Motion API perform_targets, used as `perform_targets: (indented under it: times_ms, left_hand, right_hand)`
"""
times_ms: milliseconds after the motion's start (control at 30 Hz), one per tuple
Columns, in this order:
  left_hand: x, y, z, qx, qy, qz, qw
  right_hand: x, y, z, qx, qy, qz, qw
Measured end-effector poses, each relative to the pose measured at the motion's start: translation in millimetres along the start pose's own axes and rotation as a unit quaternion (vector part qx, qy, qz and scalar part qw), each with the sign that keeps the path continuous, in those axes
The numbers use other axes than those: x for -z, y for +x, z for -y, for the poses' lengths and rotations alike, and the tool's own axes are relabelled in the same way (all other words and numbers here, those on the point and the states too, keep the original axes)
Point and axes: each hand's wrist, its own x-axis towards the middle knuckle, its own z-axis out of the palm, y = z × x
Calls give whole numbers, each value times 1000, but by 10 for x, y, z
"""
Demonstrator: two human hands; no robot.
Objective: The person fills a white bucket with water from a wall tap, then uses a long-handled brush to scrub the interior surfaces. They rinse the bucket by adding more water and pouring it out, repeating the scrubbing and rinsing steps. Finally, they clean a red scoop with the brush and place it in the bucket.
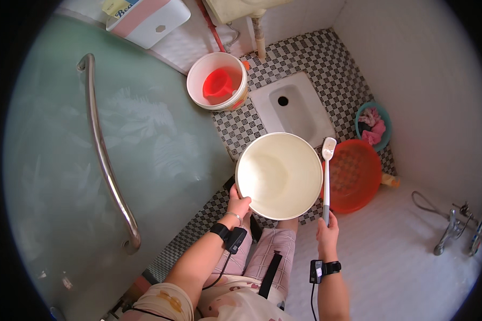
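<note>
Scoop [217,84] in bucket [198,72], left of squat pan [300,115].

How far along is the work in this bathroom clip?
Done: nothing visibly scrubbed or wetted. In hand: the left hand grips the rim of a cream basin; the right hand holds a white long-handled brush upright. Left: brush hasn't touched the squat toilet or checkered floor.

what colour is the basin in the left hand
Cream white, inside and rim. The basin shows in the head view, the left hand gripping its edge.
</note>
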Motion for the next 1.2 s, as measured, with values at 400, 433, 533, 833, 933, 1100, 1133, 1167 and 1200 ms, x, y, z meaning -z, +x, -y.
perform_targets:
  times_ms: [400,433,533,833,933,1100,1133,1167,1200]
  left_hand:
    - [357,-132,804,-72,197,55,976]
    - [395,-142,872,-73,222,41,972]
    - [551,-167,1156,-72,270,54,959]
    - [1384,173,1780,-150,349,57,923]
    - [1603,203,1585,-145,408,59,900]
    - [1853,256,1224,-167,591,44,788]
    - [1861,266,1156,-194,603,65,771]
    - [1881,302,1135,-201,614,76,760]
    - [1889,314,1105,-215,646,71,729]
  right_hand:
    - [23,-573,-1681,-79,141,-75,984]
    - [65,-550,-1821,-83,144,-73,983]
    - [120,-372,-2237,-13,93,-104,990]
    - [231,-277,-2946,-43,79,-87,992]
    - [194,-304,-3023,-51,87,-68,993]
    - [-76,-372,-3237,-30,95,-33,994]
    - [-136,-385,-3249,-71,101,-15,992]
    - [-219,-394,-3300,-64,107,-14,992]
    - [-285,-412,-3303,-43,95,-18,994]
